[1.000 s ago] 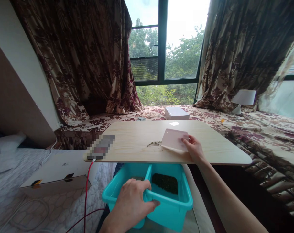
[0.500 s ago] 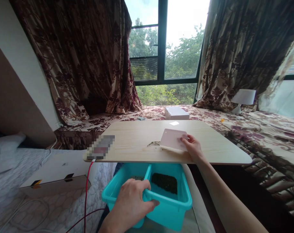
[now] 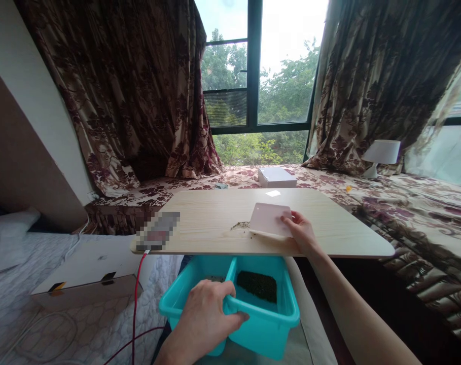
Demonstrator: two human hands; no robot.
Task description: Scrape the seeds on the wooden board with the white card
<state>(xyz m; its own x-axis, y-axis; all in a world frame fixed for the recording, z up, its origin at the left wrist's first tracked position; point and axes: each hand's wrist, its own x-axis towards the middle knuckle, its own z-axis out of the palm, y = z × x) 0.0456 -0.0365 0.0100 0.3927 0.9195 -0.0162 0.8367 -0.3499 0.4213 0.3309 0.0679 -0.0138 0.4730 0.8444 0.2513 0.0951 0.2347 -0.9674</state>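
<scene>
My right hand [image 3: 299, 229] is closed on the right edge of a thin white plastic scraper [image 3: 269, 221], tilted over the light wooden tabletop [image 3: 203, 218]. Just left of the scraper lies a small scatter of dark grains [image 3: 240, 225], with a few loose bits below. My left hand [image 3: 212, 306] grips the front rim of a turquoise two-compartment bin [image 3: 262, 318] at its divider. Dark granular stuff [image 3: 256, 286] covers part of the right compartment's floor. The left compartment is partly hidden behind my hand, with a little pale material showing at its back.
A blurred-out device [image 3: 160, 230] lies at the tabletop's left end, a red cable [image 3: 135, 299] hanging from it. A white box [image 3: 277, 177] sits behind the table. On the bed to the left is a larger white carton [image 3: 89, 268]. A lamp [image 3: 382, 152] stands far right.
The scraper in my right hand has shifted slightly left, closer to the grains. The bin has moved very slightly left, with my left hand still on its rim.
</scene>
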